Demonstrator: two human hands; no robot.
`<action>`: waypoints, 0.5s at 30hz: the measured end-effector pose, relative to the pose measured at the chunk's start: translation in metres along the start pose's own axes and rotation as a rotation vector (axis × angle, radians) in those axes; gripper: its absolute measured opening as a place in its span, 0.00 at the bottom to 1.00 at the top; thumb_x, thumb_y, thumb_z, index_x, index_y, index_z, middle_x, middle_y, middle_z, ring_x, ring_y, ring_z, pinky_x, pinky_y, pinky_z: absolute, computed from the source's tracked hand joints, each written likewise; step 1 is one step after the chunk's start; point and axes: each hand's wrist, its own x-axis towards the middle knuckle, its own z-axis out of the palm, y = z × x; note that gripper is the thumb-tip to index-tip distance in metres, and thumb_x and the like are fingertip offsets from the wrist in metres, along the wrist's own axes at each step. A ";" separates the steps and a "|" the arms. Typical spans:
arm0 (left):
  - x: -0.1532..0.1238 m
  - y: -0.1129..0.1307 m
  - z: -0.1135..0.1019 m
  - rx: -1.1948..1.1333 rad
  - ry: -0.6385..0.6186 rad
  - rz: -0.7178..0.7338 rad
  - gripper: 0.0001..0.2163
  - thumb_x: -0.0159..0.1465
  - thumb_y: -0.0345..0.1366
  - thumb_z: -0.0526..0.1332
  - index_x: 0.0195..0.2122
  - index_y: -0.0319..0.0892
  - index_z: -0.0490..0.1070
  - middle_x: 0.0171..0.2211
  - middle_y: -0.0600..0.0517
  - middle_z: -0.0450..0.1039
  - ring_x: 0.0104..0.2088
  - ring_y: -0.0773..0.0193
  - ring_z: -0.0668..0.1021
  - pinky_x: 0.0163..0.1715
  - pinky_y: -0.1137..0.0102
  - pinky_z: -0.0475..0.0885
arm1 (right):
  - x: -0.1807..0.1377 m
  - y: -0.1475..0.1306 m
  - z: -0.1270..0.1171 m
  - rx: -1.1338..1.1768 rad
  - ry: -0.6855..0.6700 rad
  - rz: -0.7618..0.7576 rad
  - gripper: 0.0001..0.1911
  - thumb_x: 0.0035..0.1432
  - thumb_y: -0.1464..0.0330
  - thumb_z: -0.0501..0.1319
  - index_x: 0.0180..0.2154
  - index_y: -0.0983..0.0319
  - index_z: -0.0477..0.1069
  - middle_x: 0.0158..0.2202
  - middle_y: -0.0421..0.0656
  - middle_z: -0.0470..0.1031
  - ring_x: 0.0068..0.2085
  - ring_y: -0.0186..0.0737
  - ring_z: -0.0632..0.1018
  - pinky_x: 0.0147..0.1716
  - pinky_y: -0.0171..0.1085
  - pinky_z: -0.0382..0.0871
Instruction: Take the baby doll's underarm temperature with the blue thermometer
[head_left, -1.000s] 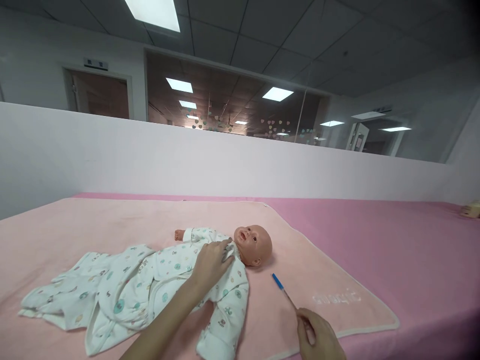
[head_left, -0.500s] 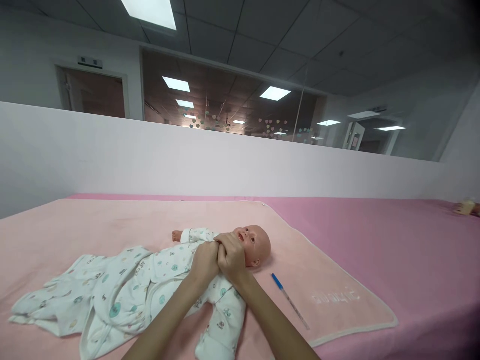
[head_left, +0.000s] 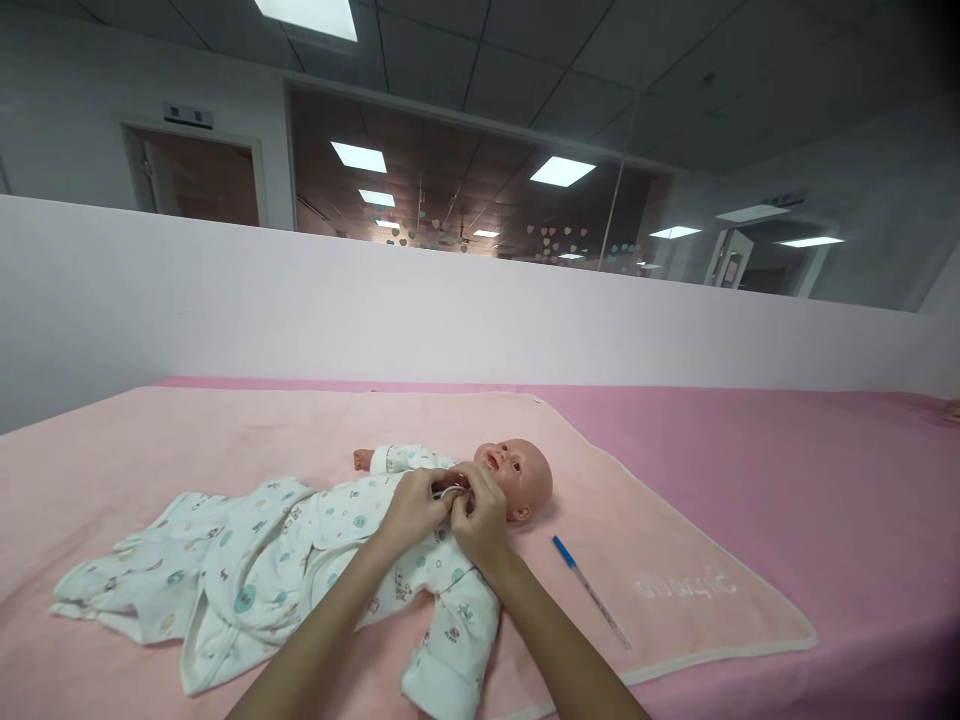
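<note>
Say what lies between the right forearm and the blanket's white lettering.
The blue-ended stick, flat on the blanket, in the head view.

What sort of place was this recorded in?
Probably a childcare training room: a dressed baby doll lies on a peach blanket, and heart shapes dot the window beyond the white partition.

Doll (head_left: 529,475) on its back on peach blanket (head_left: 652,520), white printed outfit (head_left: 352,515) on. Left hand (head_left: 415,508) and right hand (head_left: 481,518) meet at the neckline, fingers pinching white collar edge. Blue-ended thin stick (head_left: 592,592) lies near doll's head, untouched. Blanket over pink sheet (head_left: 750,450); white partition (head_left: 450,320) behind, window (head_left: 480,180) above, lit ceiling panels.
</note>
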 end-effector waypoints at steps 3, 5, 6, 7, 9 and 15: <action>0.000 0.001 -0.003 -0.044 -0.048 -0.004 0.13 0.53 0.30 0.53 0.37 0.41 0.74 0.29 0.53 0.75 0.31 0.64 0.75 0.30 0.74 0.65 | 0.000 0.002 0.002 0.001 -0.009 0.001 0.19 0.41 0.83 0.46 0.33 0.62 0.65 0.32 0.43 0.67 0.35 0.38 0.68 0.35 0.37 0.65; 0.001 0.001 -0.005 -0.054 -0.081 -0.005 0.14 0.52 0.29 0.53 0.37 0.40 0.74 0.29 0.53 0.75 0.32 0.64 0.75 0.30 0.74 0.65 | -0.001 0.004 0.003 0.006 -0.005 0.000 0.20 0.40 0.83 0.45 0.34 0.61 0.65 0.33 0.43 0.67 0.36 0.38 0.68 0.37 0.37 0.65; 0.002 0.001 -0.005 -0.052 -0.090 -0.005 0.14 0.52 0.28 0.53 0.37 0.39 0.73 0.29 0.53 0.75 0.32 0.64 0.74 0.30 0.74 0.65 | -0.001 0.004 0.003 0.007 -0.003 0.002 0.21 0.39 0.83 0.45 0.34 0.61 0.65 0.34 0.43 0.67 0.37 0.38 0.68 0.38 0.37 0.65; 0.002 0.001 -0.006 -0.051 -0.097 0.000 0.14 0.52 0.28 0.52 0.37 0.39 0.73 0.29 0.53 0.74 0.31 0.64 0.74 0.30 0.74 0.64 | -0.001 0.005 0.004 0.007 -0.003 0.005 0.22 0.39 0.83 0.45 0.35 0.61 0.65 0.35 0.44 0.67 0.37 0.38 0.68 0.38 0.37 0.65; 0.003 -0.001 -0.006 -0.050 -0.101 0.010 0.14 0.53 0.28 0.52 0.38 0.39 0.73 0.29 0.53 0.74 0.31 0.64 0.73 0.30 0.74 0.64 | -0.001 0.006 0.004 0.004 -0.005 0.008 0.23 0.38 0.84 0.45 0.36 0.61 0.66 0.36 0.44 0.66 0.39 0.38 0.68 0.40 0.38 0.65; 0.003 -0.007 -0.005 -0.066 -0.063 0.003 0.14 0.54 0.29 0.51 0.40 0.41 0.71 0.27 0.54 0.72 0.28 0.66 0.71 0.29 0.73 0.62 | -0.001 0.007 0.004 0.006 -0.020 0.013 0.25 0.38 0.85 0.44 0.37 0.61 0.66 0.39 0.44 0.65 0.42 0.39 0.68 0.43 0.38 0.64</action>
